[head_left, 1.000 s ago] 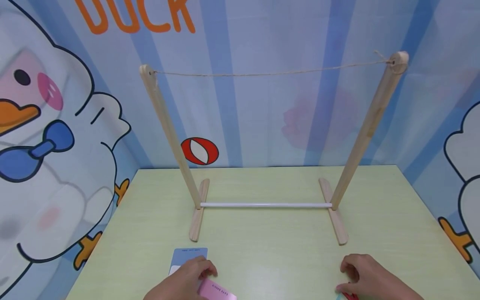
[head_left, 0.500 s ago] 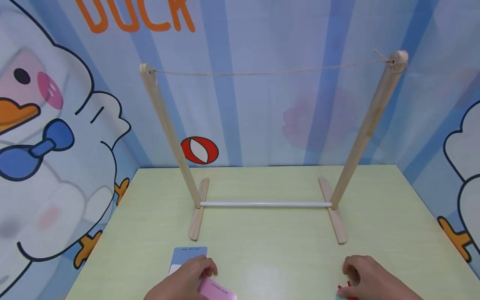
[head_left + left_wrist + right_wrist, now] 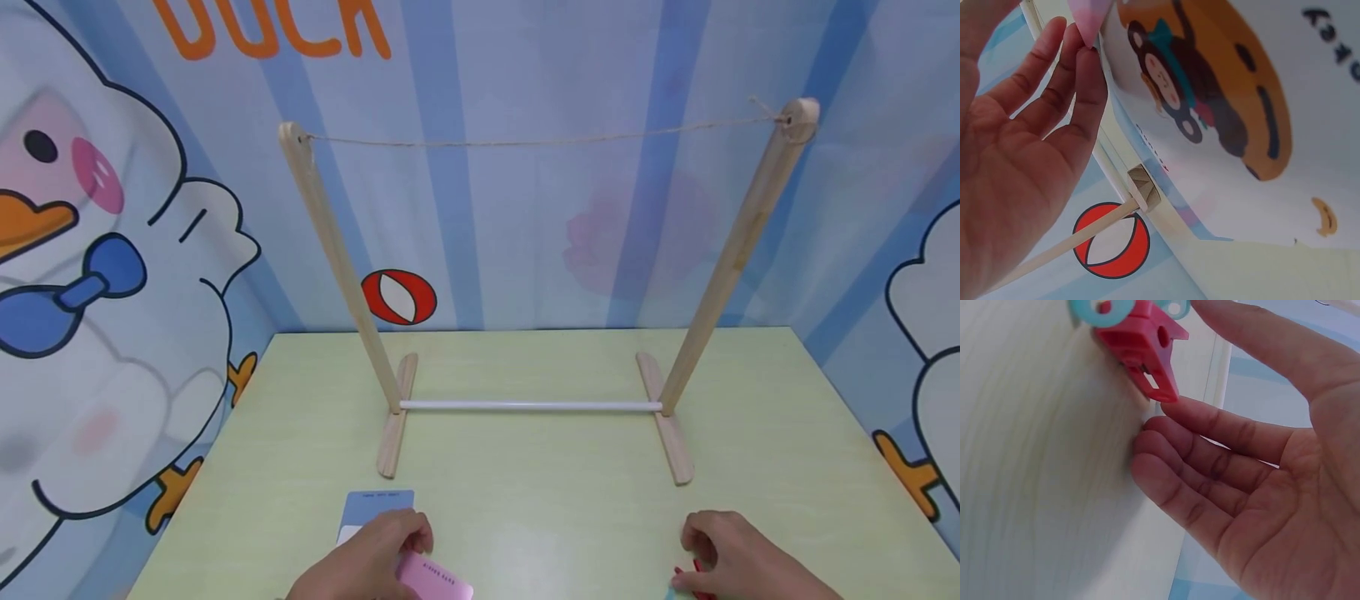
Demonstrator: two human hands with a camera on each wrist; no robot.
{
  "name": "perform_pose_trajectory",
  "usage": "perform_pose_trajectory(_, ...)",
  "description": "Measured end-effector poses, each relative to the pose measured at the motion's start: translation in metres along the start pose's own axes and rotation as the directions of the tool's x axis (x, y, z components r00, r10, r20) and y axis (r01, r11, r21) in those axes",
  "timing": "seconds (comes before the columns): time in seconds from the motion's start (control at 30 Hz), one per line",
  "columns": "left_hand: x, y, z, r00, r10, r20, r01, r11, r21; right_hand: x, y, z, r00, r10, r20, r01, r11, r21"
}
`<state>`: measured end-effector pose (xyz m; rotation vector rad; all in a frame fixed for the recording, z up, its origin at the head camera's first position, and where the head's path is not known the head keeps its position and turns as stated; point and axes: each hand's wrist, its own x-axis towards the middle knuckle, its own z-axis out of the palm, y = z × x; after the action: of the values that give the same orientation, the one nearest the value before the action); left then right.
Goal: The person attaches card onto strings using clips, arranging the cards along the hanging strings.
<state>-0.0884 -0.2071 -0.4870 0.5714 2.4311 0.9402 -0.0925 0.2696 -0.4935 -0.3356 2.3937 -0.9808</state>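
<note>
Left hand [image 3: 363, 557] pinches a pink card [image 3: 437, 578] at seven o'clock; right hand [image 3: 750, 554], four o'clock, touches red clip [image 3: 1141, 340], grip unclear.

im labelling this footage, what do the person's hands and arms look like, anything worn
The bare human left hand and bare human right hand wear no visible gloves, rings or watches. No sleeve, cuff or cable shows as far as the picture's edge.

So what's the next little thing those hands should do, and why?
Probably have the right hand pinch the red clip: its fingertips are right by the clip but look spread from the thumb, while the left hand holds the pink card.
</note>
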Motion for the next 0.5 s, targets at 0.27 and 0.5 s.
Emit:
perform_pose_trajectory(0.27, 0.0004, 0.0019, -0.0013, 1.0, -0.027, 0.003, 0.027, 1.0, -0.007, -0.0007, -0.0006, 0.0004, 1.0, 0.0, -0.002, 0.0, 1.0, 0.023)
perform_pose_trajectory(0.5, -0.0005, 0.0018, -0.0016, 1.0, 0.01, -0.01, -0.01, 1.0, 0.018, 0.0038, -0.0006, 0.0052, 0.998, -0.003, -0.059, -0.002, 0.997, -0.073)
